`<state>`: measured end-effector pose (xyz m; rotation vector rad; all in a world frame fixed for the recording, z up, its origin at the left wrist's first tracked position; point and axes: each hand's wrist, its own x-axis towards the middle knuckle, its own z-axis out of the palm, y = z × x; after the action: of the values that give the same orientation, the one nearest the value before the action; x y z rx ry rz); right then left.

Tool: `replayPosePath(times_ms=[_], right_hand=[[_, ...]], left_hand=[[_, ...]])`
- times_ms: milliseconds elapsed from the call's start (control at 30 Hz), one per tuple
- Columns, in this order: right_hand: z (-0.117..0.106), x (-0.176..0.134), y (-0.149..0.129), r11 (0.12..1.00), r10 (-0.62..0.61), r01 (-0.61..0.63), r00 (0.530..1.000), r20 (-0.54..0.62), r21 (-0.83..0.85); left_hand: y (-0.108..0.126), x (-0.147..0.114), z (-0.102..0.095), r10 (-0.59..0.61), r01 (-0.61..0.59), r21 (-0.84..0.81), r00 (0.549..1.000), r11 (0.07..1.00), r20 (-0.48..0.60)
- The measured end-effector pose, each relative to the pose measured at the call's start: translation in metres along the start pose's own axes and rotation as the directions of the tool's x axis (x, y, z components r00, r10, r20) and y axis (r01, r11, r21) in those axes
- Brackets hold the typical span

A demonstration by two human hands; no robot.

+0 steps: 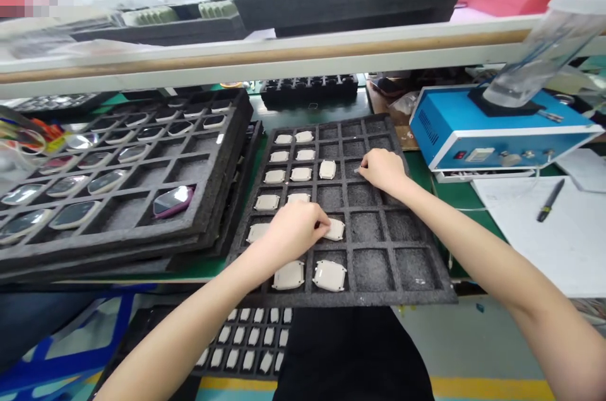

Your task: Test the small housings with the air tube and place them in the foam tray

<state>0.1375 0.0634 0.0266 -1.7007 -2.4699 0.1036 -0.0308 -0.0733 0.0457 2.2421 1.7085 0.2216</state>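
A dark foam tray (pixel 372 297) lies on the bench in front of me, with beige watch covers (pixel 330 275) in the compartments of its left and middle columns. My left hand (pixel 296 224) reaches over the tray, its fingers closed at the left edge of one beige watch cover (pixel 336 230) in the third column. Farther back and to the right, my right hand (pixel 384 170) is closed in a pinch above the fourth column. A small pale bit shows at its fingertips, too small to name. My left hand and forearm partly hide some covers.
Stacked foam trays with dark-faced watch pieces (pixel 173 201) stand at the left. A blue box with knobs (pixel 502 142) supports a clear tube (pixel 534 66) at the right, near paper and a pen (pixel 550 201). A shelf (pixel 303 50) crosses above; another filled tray (pixel 243 371) sits below the bench.
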Motion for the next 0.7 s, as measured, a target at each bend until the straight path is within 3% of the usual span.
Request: replayPosePath(times_ms=[133, 233, 433, 700], right_hand=[[-0.001, 0.005, -0.001, 0.998, 0.062, -0.062, 0.998, 0.012, 0.025], [-0.003, 0.01, -0.004, 0.995, 0.099, -0.1, 0.994, 0.041, 0.03], [-0.009, 0.014, -0.01, 0.994, 0.101, -0.104, 0.992, 0.077, 0.037], [-0.013, 0.014, -0.017, 0.994, 0.097, -0.103, 0.986, 0.136, 0.039]], left_hand=[[-0.012, 0.042, -0.013, -0.181, 0.18, -0.021, 0.964, 0.983, -0.194], [-0.023, 0.077, -0.009, -0.271, 0.279, -0.011, 0.922, 0.96, -0.275], [-0.03, 0.107, 0.001, -0.378, 0.365, -0.101, 0.889, 0.926, -0.26], [-0.039, 0.108, 0.004, -0.454, 0.324, -0.478, 0.872, 0.816, -0.182]])
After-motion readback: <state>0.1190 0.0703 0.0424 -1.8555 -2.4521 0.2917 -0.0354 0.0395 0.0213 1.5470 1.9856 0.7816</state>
